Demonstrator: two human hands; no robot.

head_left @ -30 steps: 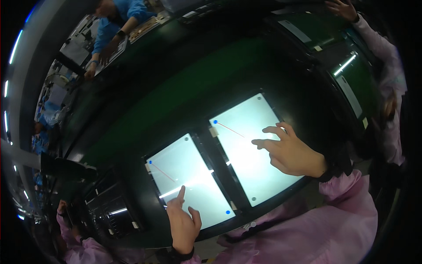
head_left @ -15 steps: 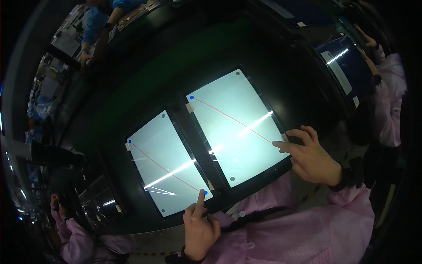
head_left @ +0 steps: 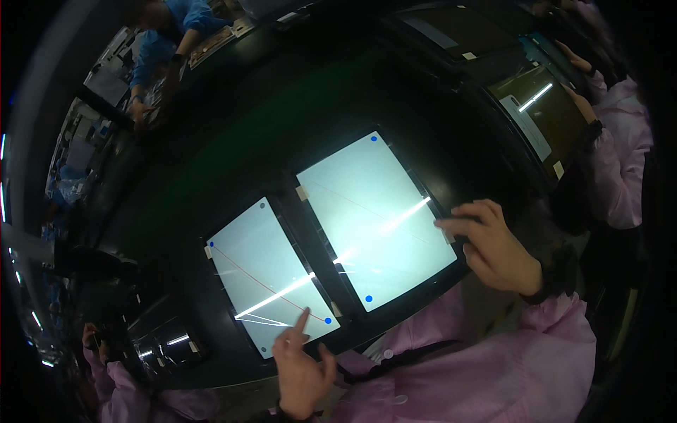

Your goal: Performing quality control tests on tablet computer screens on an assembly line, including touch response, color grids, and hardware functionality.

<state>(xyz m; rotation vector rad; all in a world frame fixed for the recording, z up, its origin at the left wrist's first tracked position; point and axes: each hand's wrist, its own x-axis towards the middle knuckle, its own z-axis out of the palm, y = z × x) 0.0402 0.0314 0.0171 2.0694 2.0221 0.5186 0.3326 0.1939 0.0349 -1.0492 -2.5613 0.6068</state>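
Note:
Two tablets with lit white screens lie side by side before me. The left tablet shows a red diagonal line between two blue dots, with grey dots in its other corners. My left hand is over its near edge, index finger stretched out beside the line's lower end and thumb apart; whether the fingertip touches the glass I cannot tell. On the right tablet are blue dots in the far right and near left corners and a very faint diagonal line. My right hand hovers at its right edge, fingers spread, holding nothing.
Both tablets rest on a dark table with small pale tabs at their edges. At right, a co-worker's hand is by another tablet. A person in blue sleeves works at the far left. Another dark device lies near left.
The right tablet's red line has faded, and its blue dots now mark the opposite corners. My left finger has shifted left off the blue dot; my right fingers have drawn back to the screen's edge.

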